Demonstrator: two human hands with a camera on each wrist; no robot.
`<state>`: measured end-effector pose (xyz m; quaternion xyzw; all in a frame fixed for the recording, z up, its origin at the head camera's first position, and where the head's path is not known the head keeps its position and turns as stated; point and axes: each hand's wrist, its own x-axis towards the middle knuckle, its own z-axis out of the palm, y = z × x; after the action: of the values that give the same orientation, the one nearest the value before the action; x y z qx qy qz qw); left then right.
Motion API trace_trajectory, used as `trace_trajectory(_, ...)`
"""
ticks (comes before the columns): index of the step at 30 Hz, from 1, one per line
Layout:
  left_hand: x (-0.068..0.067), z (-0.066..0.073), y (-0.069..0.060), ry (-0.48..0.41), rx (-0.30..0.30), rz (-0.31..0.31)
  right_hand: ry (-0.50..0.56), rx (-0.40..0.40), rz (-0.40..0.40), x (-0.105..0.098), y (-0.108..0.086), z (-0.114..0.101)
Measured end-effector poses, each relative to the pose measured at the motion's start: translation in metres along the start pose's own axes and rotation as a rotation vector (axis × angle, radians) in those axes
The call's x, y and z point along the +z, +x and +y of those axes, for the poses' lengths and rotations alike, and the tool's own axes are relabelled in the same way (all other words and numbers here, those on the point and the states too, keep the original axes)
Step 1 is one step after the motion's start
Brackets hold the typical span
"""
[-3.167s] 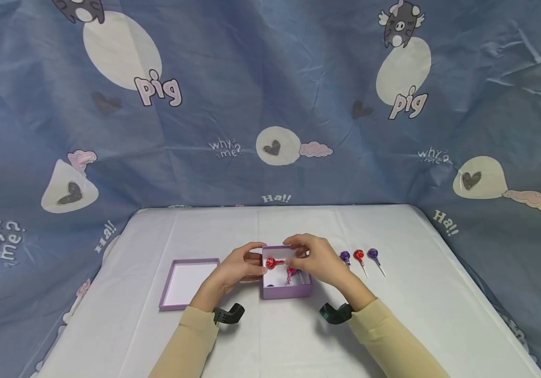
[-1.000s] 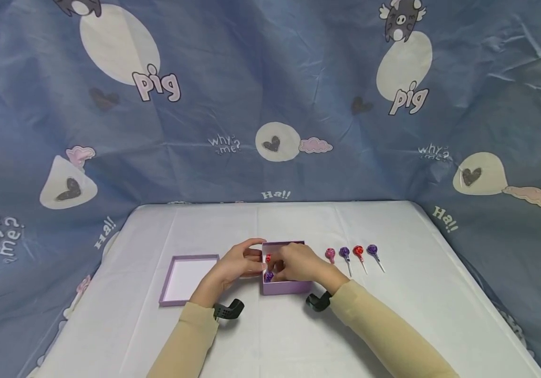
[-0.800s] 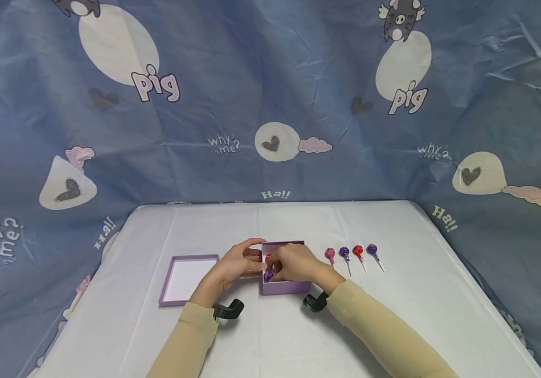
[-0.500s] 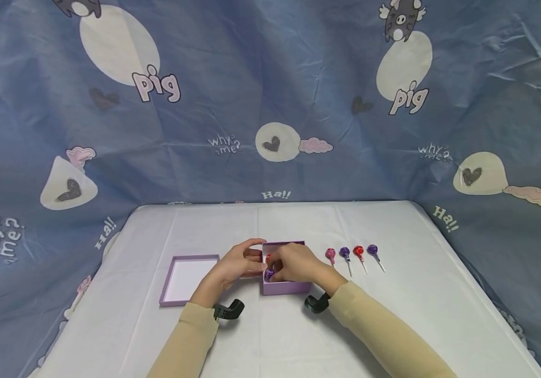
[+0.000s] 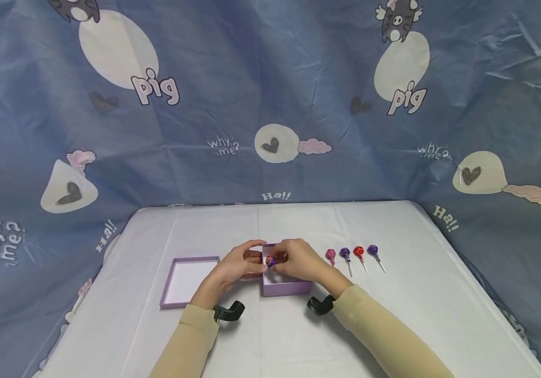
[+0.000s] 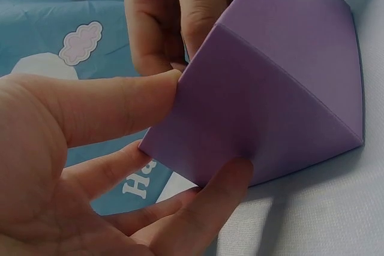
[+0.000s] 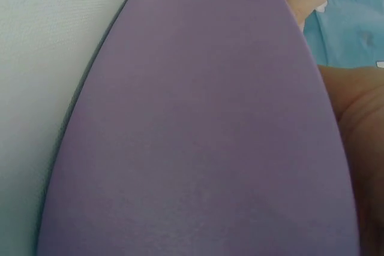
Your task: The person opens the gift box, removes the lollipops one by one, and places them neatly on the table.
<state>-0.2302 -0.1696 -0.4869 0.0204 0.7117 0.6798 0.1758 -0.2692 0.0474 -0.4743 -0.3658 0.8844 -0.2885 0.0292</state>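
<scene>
- head view: right hand (image 5: 297, 258) pinches a purple lollipop (image 5: 272, 261) in or just above the box (image 5: 287, 289), centre frame, stick hidden
- left hand (image 5: 234, 266) grips nothing, fairly straight fingers against the box's left wall, likely to steady it
- right arm (image 5: 386, 331) reaches in from lower right, fingers bent downward

You wear wrist cameras (image 5: 229, 312) at a curtained-off recording station, where blue cloth (image 5: 218, 63) printed with cartoon pigs (image 5: 396, 22) hangs behind and beside a white surface (image 5: 270, 341); the room beyond is hidden.
</scene>
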Motion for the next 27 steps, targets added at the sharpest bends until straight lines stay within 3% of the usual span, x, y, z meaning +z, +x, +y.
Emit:
trace_trajectory(12,-0.003,0.002,0.003,0.0,0.007,0.005,0.162,0.046,0.138,-0.015,-0.005,-0.002)
trace_trajectory(19,-0.002,0.0,0.003,0.001,-0.017,0.032,0.199,0.07,0.196,-0.021,-0.007,-0.001)
trace_trajectory(27,0.001,-0.001,0.002,0.004,-0.01,0.016,0.303,0.075,0.253,-0.027,-0.014,-0.004)
